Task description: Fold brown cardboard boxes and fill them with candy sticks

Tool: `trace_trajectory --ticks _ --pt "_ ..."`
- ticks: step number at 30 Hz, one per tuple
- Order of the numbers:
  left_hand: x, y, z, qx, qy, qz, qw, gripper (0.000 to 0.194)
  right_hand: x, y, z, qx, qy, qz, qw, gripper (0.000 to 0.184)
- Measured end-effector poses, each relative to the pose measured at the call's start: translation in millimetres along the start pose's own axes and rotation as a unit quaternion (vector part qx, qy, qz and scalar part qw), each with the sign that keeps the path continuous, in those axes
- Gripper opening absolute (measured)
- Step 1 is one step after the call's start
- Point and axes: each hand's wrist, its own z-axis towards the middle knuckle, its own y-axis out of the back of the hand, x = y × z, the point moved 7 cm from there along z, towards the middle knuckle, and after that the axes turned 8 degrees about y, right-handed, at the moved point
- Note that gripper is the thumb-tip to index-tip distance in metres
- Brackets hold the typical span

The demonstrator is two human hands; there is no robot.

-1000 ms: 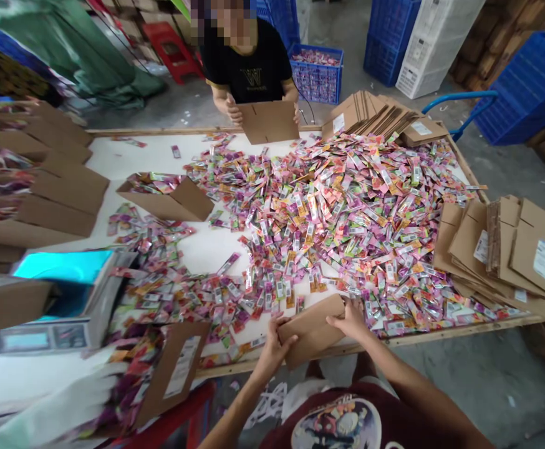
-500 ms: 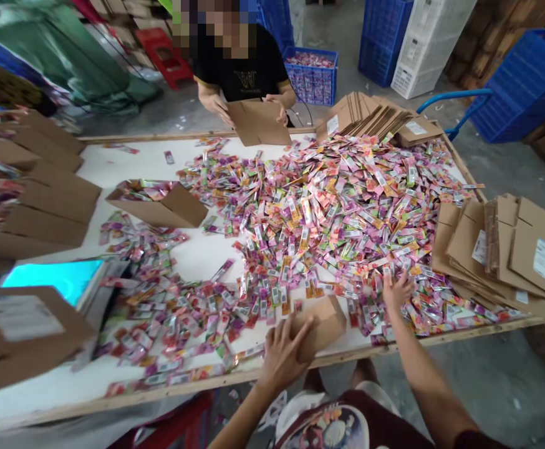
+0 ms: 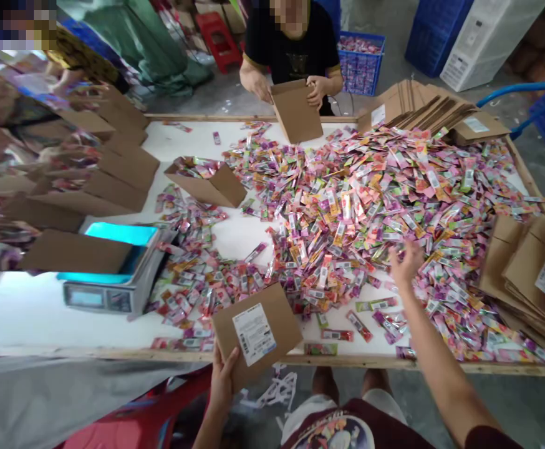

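My left hand (image 3: 223, 377) grips the near left edge of a brown cardboard box (image 3: 282, 324), thumb on its face. The box is tilted over the table's near edge, and a white printed label (image 3: 254, 333) faces up toward me. What is inside it cannot be seen. My right hand (image 3: 407, 265) hovers over a big pile of small, colourful sachets (image 3: 347, 206). Its fingers are apart and slightly blurred, with nothing visible between them. Loose sachets (image 3: 359, 325) lie on the white table (image 3: 239, 237) between my hands.
Across the table a person in black (image 3: 291, 56) holds a cardboard box (image 3: 298, 112). A filled box (image 3: 207, 181) stands left of the pile. A scale (image 3: 108, 296) and several filled boxes are farther left. Flattened cartons (image 3: 520, 262) lie at the right.
My left hand has lifted the box, turned its labelled face up and moved it left. My right hand has risen slightly off the sachets. The view has swung left, bringing the scale into sight.
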Motion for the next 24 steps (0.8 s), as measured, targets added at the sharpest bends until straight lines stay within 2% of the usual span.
trace_trajectory --ticks 1,2,3,5,7,9,11,12,13,15,18,19,20,21,24 --pt "-4.2 8.5 4.6 -0.005 -0.003 -0.006 1.000 0.108 -16.7 13.1 13.9 -0.039 -0.027 -0.031 0.998 0.058" --pt "-8.8 17.5 9.7 -0.013 -0.007 -0.009 1.000 0.107 -29.4 15.8 21.4 -0.054 -0.060 -0.076 0.994 0.060" --pt "-13.4 25.2 15.4 -0.019 -0.013 -0.009 1.000 0.105 -36.0 7.6 21.7 -0.051 -0.087 -0.107 0.989 0.063" --pt "-20.5 31.3 28.9 -0.019 -0.022 -0.002 1.000 0.100 -29.6 -35.5 -0.1 -0.010 -0.118 -0.140 0.983 0.065" --pt "-22.5 19.6 44.2 0.007 -0.018 0.009 1.000 0.095 -0.4 -97.3 -43.0 0.042 -0.114 -0.135 0.983 0.060" --pt "-17.1 -5.0 58.2 0.042 0.008 0.013 0.999 0.093 40.0 -154.5 -88.8 0.087 -0.086 -0.124 0.985 0.049" --pt "-9.1 -29.8 67.6 0.071 0.027 0.007 0.997 0.092 79.5 -194.8 -120.7 0.157 -0.022 -0.083 0.984 0.048" --pt "-5.6 -38.4 70.5 0.079 0.025 0.002 0.997 0.091 94.5 -204.7 -129.0 0.196 0.015 -0.047 0.979 0.048" --pt "-3.0 -43.2 72.6 0.084 0.015 -0.003 0.996 0.090 104.4 -206.6 -131.5 0.230 0.048 -0.005 0.972 0.046" --pt "1.4 -43.8 76.1 0.089 -0.012 -0.006 0.996 0.086 105.3 -187.4 -117.7 0.244 0.078 0.052 0.965 0.038" --pt "10.2 -37.5 84.8 0.084 -0.019 0.009 0.996 0.081 73.2 -138.8 -72.9 0.127 0.005 -0.012 0.992 0.040" --pt "13.3 -38.2 88.4 0.082 -0.011 0.012 0.997 0.081 65.3 -131.5 -63.1 0.093 -0.027 -0.047 0.994 0.041" --pt "16.0 -41.2 91.6 0.079 -0.001 0.012 0.997 0.082 62.6 -134.1 -58.5 0.084 -0.051 -0.068 0.993 0.040" --pt "18.1 -46.5 93.9 0.079 0.009 0.008 0.997 0.083 65.4 -147.0 -59.2 0.104 -0.061 -0.068 0.990 0.037" --pt "20.1 -70.7 92.0 0.107 0.024 -0.015 0.994 0.084 99.6 -213.1 -86.0 0.234 -0.036 0.008 0.972 0.026"
